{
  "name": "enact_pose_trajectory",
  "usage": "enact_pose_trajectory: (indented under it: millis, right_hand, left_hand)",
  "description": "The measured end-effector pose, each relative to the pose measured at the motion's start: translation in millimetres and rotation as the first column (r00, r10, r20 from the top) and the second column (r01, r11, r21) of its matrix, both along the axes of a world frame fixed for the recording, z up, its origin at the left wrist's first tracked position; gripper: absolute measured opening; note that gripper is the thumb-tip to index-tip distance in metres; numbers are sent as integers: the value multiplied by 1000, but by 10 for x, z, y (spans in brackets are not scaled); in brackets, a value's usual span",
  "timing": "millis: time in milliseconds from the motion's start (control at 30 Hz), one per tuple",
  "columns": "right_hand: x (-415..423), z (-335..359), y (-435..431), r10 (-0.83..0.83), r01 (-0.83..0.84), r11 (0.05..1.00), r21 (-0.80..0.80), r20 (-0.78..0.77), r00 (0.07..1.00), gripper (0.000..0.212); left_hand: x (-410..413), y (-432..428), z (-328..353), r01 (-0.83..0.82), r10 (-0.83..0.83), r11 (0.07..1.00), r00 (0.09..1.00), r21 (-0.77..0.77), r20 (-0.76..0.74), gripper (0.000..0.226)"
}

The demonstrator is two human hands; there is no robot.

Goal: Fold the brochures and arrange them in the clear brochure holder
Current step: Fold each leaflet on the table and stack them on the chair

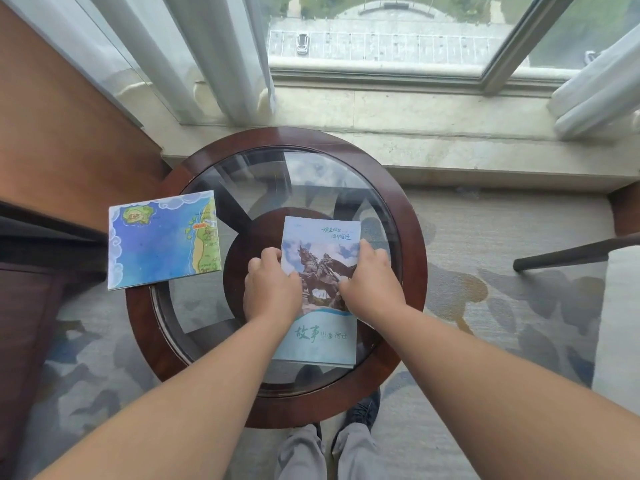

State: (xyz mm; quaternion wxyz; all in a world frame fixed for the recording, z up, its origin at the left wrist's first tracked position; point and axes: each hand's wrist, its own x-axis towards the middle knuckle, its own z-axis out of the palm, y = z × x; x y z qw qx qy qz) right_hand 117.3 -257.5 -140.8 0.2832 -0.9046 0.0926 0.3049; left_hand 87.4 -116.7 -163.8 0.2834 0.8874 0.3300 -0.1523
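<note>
Round low table [412, 237] beside a window: thick, glossy red-brown wooden rim, clear glass pane [311, 181] set inside it, dark wooden spokes and a round hub showing through the glass.

Flat on that glass, caught between both hands: horse-statue brochure [320, 258], a tall rectangle of smooth printed paper, folded, with layered edges showing at its near end. Pale blue cover, bronze-coloured rider on a rearing horse in the middle, green brush-style characters nearer the body.

Clamped on its long left edge, left hand [272, 285], knuckles up, fingers curled down at the border. Clamped on the long right edge, right hand [370, 282], fingertips bent over the edge, thumb lying on the cover toward the statue. Bare forearms running back to the body.

Left of the grip and slightly farther out: map brochure [162, 237], a squarish folded sheet in blue sea tones with cloud-scalloped white borders. Lying flat, apart from the left hand, its outer side overhanging the wooden rim.

Beyond the grip: pale veined stone sill [415, 109], metal-framed window [381, 36], sheer white curtains [214, 53] in soft vertical folds. Through the glass, far below, a paved lot with a light car [302, 43].

Around the table: grey-beige carpet [485, 289] with dark blotchy shapes. Under the forearms: grey trouser legs [356, 455] and dark shoes [363, 410].
</note>
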Motion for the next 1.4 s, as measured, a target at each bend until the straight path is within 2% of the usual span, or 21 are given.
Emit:
enact_pose_trajectory:
  millis: [100, 200, 267, 333, 400, 533, 700, 800, 933, 1067, 1167, 1267, 1400]
  right_hand:
    - [27, 1, -35, 70, -69, 997, -34, 42, 997, 75]
    - [127, 7, -110, 316, -292, 941, -169, 142, 938, 98]
    - [218, -16, -171, 515, -470, 843, -262, 142, 845, 101]
    - [277, -61, -208, 640, -590, 747, -306, 89, 763, 98]
    - [283, -117, -219, 676, -628, 710, -317, 59, 735, 94]
    - [266, -182, -222, 678, -619, 709, -338, 86, 730, 91]
    - [233, -141, -212, 669, -617, 705, -350, 39, 742, 91]
    - [227, -109, -180, 659, -615, 708, -348, 13, 752, 93]
    - [230, -137, -187, 650, -602, 714, -357, 21, 759, 96]
    - [222, -142, -204, 648, -601, 715, -356, 17, 761, 94]
    - [202, -121, -179, 624, -575, 736, -358, 30, 781, 93]
    - [97, -34, -262, 533, -476, 821, -316, 124, 837, 83]
    - [-142, 246, -481, 399, -363, 911, -195, 203, 894, 69]
  left_hand:
    - [5, -20, 12, 15, -15, 999, 1000, 44, 15, 39]
    - [20, -91, 32, 151, -182, 971, 970, 185, 163, 52]
    - [72, -203, 2, 310, -357, 924, 910, 226, 213, 59]
    - [103, -314, -95, 433, -467, 875, 873, 216, 141, 66]
    - [91, -375, -253, 494, -513, 841, 858, 221, 32, 73]
    - [42, -408, -443, 548, -569, 769, 821, 329, -36, 79]
    - [-348, -405, -423, 629, -673, 677, 739, 383, -24, 74]
    - [-481, -366, -432, 654, -688, 645, 722, 395, -70, 82]
    - [-629, -280, -480, 715, -755, 574, 651, 399, -80, 90]
    - [-638, -302, -460, 718, -751, 576, 654, 391, -95, 90]
    - [-615, -301, -420, 742, -730, 564, 653, 362, -202, 92]
    - [-555, -260, -322, 760, -721, 545, 640, 353, -265, 93]
    - [-368, -279, 32, 747, -731, 588, 655, 312, -191, 74]
